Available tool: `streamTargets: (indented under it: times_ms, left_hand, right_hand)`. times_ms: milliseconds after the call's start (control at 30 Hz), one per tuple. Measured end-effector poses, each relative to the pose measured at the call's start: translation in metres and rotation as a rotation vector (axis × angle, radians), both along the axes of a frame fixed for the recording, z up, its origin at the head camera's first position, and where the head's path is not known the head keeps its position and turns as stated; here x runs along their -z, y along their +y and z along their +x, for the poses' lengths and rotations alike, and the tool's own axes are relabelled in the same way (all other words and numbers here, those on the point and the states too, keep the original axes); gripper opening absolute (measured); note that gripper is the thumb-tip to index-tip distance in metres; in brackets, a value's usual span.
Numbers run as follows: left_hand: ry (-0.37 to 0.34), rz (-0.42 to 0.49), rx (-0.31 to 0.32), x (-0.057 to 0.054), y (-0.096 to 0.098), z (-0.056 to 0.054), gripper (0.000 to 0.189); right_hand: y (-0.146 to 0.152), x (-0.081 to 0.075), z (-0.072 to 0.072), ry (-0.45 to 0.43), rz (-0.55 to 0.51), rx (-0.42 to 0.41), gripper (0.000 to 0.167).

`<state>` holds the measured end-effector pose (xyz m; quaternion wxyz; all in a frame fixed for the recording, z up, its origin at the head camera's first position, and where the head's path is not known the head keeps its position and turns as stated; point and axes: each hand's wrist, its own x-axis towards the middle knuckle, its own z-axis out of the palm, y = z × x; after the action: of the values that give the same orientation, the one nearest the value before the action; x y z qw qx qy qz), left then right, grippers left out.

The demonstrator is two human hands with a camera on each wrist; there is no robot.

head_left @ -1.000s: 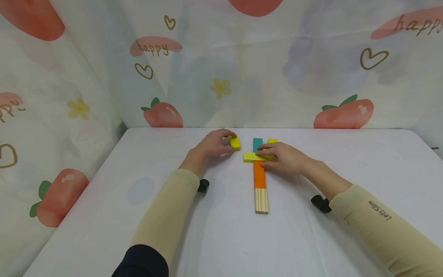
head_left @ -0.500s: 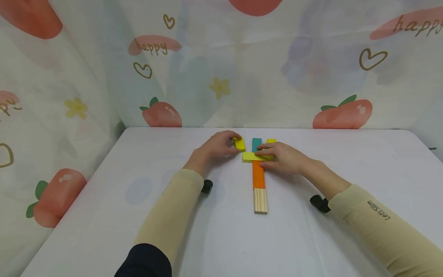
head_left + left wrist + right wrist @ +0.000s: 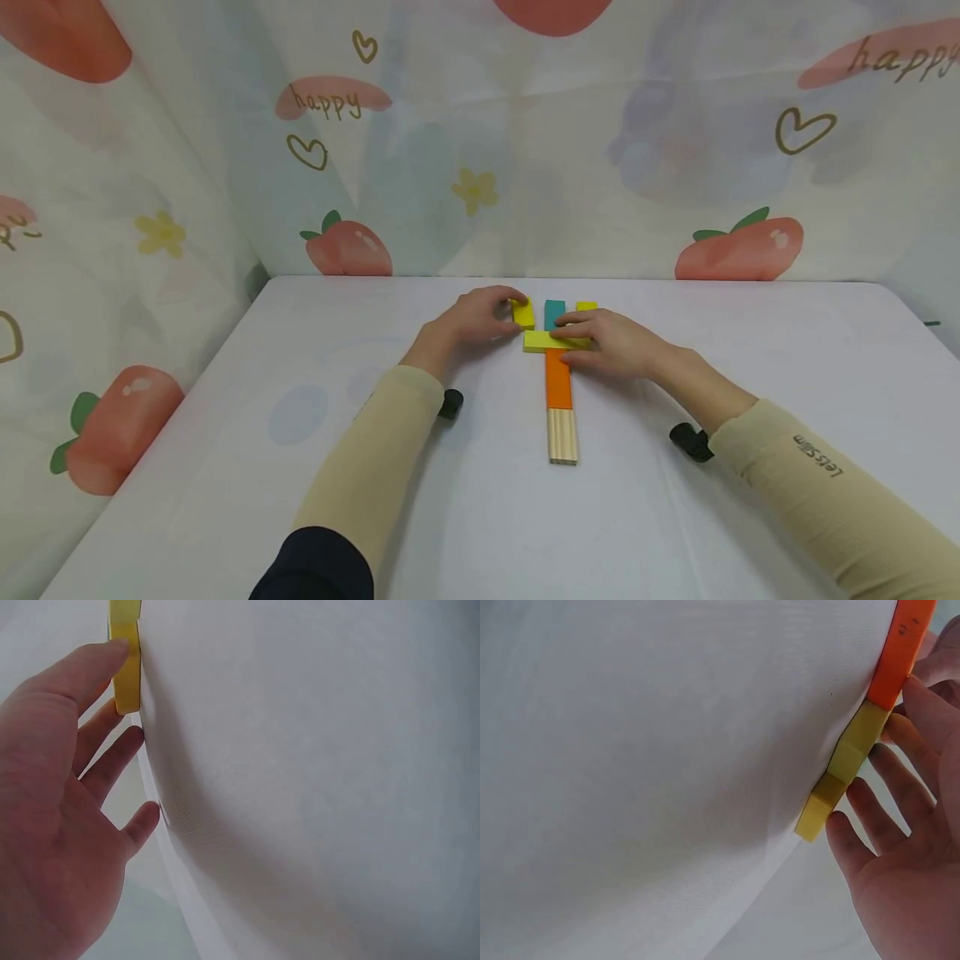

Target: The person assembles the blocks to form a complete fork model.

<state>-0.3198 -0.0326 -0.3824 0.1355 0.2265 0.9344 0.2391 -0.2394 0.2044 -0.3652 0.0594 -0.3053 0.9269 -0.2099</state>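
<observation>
My left hand (image 3: 478, 320) pinches a small yellow block (image 3: 523, 315) between thumb and fingers, at the upper left end of a flat block figure. The lime-yellow crossbar block (image 3: 537, 342) lies just below it. My right hand (image 3: 621, 345) rests its extended fingers on the crossbar's right part, with its thumb at the orange block (image 3: 558, 380). Behind the crossbar lie a teal block (image 3: 554, 313) and a second yellow block (image 3: 587, 306), partly covered by the right fingers. In the left wrist view, the thumb touches the yellow block (image 3: 128, 679).
A plain wooden block (image 3: 562, 437) continues the line below the orange one, towards the person. Everything lies flat on a white-covered table (image 3: 450, 517). A printed curtain (image 3: 570, 167) hangs behind the table's far edge.
My left hand has slid the yellow block to the right, closer to the teal block and the crossbar. My right hand has stayed on the blocks.
</observation>
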Motion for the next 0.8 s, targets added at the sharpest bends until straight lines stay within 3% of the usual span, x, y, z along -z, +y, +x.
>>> streamTargets:
  times_ms: [200, 333, 533, 800]
  left_hand:
    - [0.008, 0.010, 0.026, 0.0006, -0.0020, -0.0002, 0.046]
    - [0.013, 0.077, 0.043, -0.0003, -0.0054, -0.0002, 0.045]
    - [0.004, 0.173, -0.010, -0.0005, -0.0083, -0.0014, 0.041]
    - [-0.006, 0.166, -0.032, -0.0001, -0.0058, -0.0030, 0.042]
  right_hand:
    - [-0.0002, 0.0004, -0.0002, 0.000, -0.001, 0.004, 0.043]
    - [0.0002, 0.0014, -0.0012, 0.011, 0.003, -0.003, 0.043]
    - [0.0003, 0.0001, 0.0001, 0.010, 0.007, -0.006, 0.043]
    - [-0.0009, -0.0008, 0.0002, 0.003, 0.011, -0.002, 0.043]
